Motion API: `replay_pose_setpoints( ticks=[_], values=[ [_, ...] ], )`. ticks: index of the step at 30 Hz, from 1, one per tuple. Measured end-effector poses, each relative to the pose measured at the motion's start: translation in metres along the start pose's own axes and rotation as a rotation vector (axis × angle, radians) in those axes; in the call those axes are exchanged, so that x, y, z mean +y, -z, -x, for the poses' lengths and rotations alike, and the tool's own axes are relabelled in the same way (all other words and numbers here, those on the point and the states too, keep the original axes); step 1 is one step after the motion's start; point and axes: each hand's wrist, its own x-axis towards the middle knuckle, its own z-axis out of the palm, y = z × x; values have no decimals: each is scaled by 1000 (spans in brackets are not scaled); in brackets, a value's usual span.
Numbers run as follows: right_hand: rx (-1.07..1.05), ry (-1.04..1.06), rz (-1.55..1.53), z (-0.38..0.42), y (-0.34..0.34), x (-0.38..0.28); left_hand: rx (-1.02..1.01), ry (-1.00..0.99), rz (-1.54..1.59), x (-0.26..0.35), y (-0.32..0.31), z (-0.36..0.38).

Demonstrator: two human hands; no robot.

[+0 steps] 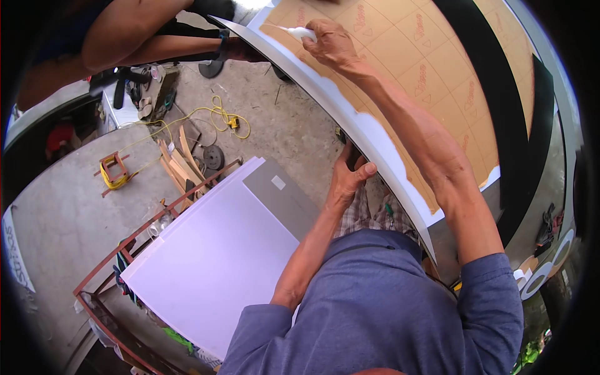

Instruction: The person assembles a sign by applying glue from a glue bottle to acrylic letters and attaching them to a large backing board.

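My right hand (330, 45) is closed around a small white squeeze bottle (302, 33). Its thin nozzle points left, over the brown paper with red print (400, 69) near the far end of the work surface. A white sheet (373, 139) shows along the paper's near side, its border uneven. At the curved outer edge (340, 119), my left hand (350, 178) has its thumb spread apart and touching or almost touching the edge. The other fingers of that hand are partly hidden beneath the edge.
Another person's arm (181, 50) reaches in at upper left. Black strips (500, 94) cross the right side. White panels (212, 250) lie on a red metal frame (94, 284) at left. Yellow cord (219, 111), wood strips (181, 159) and a weight plate (213, 157) are on the floor.
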Motion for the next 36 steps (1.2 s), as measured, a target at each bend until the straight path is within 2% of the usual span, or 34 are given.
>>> replay_pose_setpoints(
  ticks=[36],
  values=[
    [-95, 83, 31, -19, -15, 4, 14, -28, 11, 3, -3, 0]
  ],
)
